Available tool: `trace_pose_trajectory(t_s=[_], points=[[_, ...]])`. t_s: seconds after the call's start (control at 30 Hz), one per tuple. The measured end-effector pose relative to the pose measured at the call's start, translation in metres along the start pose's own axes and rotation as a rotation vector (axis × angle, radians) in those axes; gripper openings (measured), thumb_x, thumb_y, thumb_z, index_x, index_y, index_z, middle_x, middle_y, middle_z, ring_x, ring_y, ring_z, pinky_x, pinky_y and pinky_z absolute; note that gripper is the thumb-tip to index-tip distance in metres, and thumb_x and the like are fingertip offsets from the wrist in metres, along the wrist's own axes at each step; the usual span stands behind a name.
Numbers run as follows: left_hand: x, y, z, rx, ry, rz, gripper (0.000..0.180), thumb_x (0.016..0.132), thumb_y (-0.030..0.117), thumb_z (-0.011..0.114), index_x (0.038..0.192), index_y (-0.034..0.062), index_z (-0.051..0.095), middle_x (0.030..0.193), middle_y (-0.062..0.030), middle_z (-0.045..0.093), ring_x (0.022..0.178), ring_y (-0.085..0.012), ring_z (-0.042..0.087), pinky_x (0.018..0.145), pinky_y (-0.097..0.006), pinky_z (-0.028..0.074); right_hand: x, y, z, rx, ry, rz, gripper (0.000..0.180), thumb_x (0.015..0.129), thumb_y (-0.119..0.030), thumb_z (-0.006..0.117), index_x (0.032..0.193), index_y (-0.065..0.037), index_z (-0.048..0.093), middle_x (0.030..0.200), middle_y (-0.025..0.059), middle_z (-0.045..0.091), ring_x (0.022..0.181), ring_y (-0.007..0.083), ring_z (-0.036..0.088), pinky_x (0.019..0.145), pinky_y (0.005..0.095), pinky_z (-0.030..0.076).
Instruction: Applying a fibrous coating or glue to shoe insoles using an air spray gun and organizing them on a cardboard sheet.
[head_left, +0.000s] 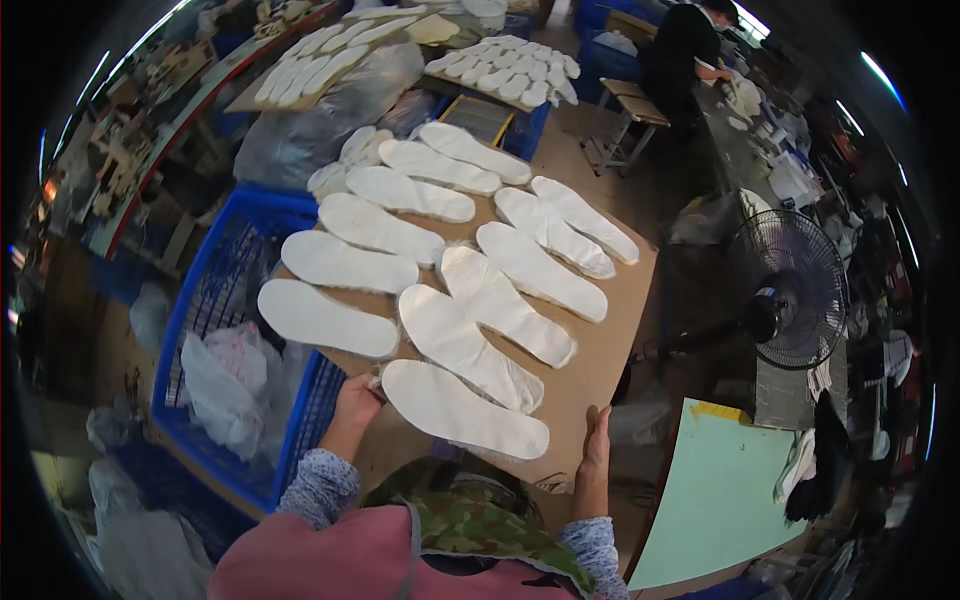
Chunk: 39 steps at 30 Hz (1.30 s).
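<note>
A brown cardboard sheet [622, 325] lies level in front of me, bearing several white fuzzy-edged insoles [465, 408] in loose rows. Some of them overlap. My left hand [355, 402] is closed on the sheet's near left corner, close to the heel of the nearest insole. Along the right edge, my right hand [594, 452] grips the board with its thumb side up; its other fingers are mostly hidden underneath. Patterned cuffs show at both wrists.
A blue plastic crate [180, 340] holding clear bags stands at left. More insoles [505, 68] lie on boards at the back. At right are a black standing fan [790, 290] and a pale green board [725, 495]. A person [685, 50] works at a far bench beside a stool [633, 102].
</note>
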<state>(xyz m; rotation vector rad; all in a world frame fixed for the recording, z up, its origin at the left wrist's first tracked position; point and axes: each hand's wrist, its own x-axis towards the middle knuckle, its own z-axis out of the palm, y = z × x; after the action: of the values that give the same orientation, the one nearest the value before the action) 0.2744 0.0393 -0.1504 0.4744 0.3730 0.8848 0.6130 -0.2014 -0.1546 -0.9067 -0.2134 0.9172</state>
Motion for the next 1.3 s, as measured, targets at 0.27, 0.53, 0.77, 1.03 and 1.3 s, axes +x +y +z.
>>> trace_pose_trajectory(t_s=[0.27, 0.53, 0.77, 1.03, 1.3], points=[[0.0, -0.042, 0.018, -0.067, 0.126, 0.055, 0.018, 0.078, 0.002, 0.049, 0.094, -0.0017, 0.056, 0.082, -0.0082, 0.06, 0.072, -0.0168, 0.056, 0.072, -0.03, 0.048, -0.016, -0.008, -0.036, 0.007, -0.016, -0.045, 0.059, 0.097, -0.049, 0.039, 0.133, -0.003, 0.042, 0.127, 0.0091, 0.053, 0.112, 0.0227, 0.054, 0.093, 0.0359, 0.046], [0.004, -0.055, -0.038, -0.198, -0.192, 0.042, 0.025, 0.071, -0.001, 0.048, 0.094, -0.0019, 0.055, 0.079, -0.0083, 0.061, 0.07, -0.0173, 0.058, 0.075, -0.032, 0.049, -0.02, 0.0, -0.047, -0.083, -0.085, -0.054, 0.044, 0.097, -0.037, 0.047, 0.123, -0.003, 0.053, 0.116, 0.0053, 0.06, 0.104, 0.0159, 0.057, 0.088, 0.0306, 0.047], [0.056, -0.033, -0.076, -0.112, -0.121, -0.061, 0.015, 0.071, 0.001, 0.049, 0.085, 0.0013, 0.055, 0.073, -0.0063, 0.057, 0.071, -0.0163, 0.057, 0.073, -0.031, 0.048, -0.044, 0.048, -0.024, -0.016, 0.075, -0.185, 0.041, 0.096, -0.035, 0.05, 0.118, -0.002, 0.056, 0.11, 0.0059, 0.062, 0.096, 0.0148, 0.06, 0.082, 0.0289, 0.05], [0.072, 0.008, -0.105, -0.002, -0.226, -0.214, 0.006, 0.073, 0.004, 0.048, 0.075, 0.0028, 0.053, 0.074, -0.0062, 0.057, 0.073, -0.0188, 0.057, 0.075, -0.032, 0.048, -0.111, 0.135, -0.005, 0.036, 0.185, -0.387, 0.032, 0.095, -0.033, 0.054, 0.109, -0.004, 0.059, 0.101, 0.0049, 0.064, 0.086, 0.015, 0.063, 0.075, 0.0303, 0.052], [0.061, 0.053, -0.101, 0.099, -0.412, -0.396, 0.007, 0.072, 0.007, 0.05, 0.066, 0.0047, 0.052, 0.075, -0.0077, 0.058, 0.081, -0.0233, 0.057, 0.082, -0.037, 0.047, -0.202, 0.205, 0.04, 0.033, 0.344, -0.625, 0.037, 0.094, -0.035, 0.055, 0.114, -0.004, 0.057, 0.104, 0.0057, 0.064, 0.09, 0.0159, 0.062, 0.076, 0.0295, 0.051]])
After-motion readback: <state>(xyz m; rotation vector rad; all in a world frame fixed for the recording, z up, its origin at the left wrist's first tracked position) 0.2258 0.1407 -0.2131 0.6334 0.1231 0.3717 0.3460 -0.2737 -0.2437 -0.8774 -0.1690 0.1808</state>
